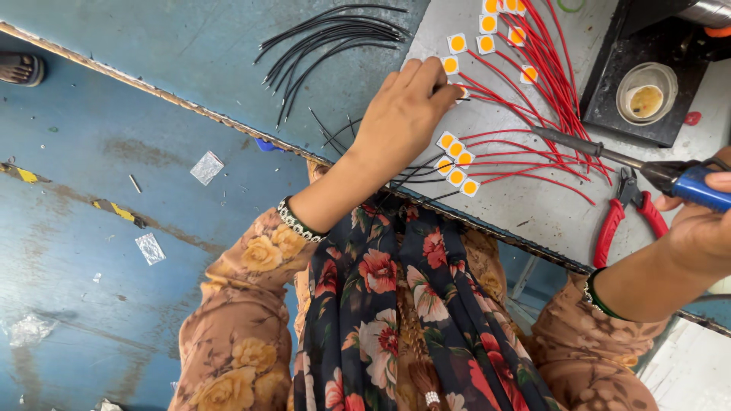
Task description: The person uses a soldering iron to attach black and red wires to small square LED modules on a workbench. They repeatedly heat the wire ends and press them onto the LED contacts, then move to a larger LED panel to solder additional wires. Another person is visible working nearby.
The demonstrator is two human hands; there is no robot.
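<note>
Already many red-wired chips [455, 162] are soldered; left fingers [426, 80] pinch another chip [461, 92], right hand [704, 228] clasps the soldering iron [609, 152].

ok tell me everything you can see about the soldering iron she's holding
The soldering iron is a long slim tool with a blue handle, a black collar and a dark metal shaft tapering to a tip. The right hand grips the blue handle at the picture's right edge. It lies nearly level, tilted slightly, its tip pointing left into the spread of red wires on the grey worktop. Red-handled pliers lie just below it. Its cord is not visible.
</note>
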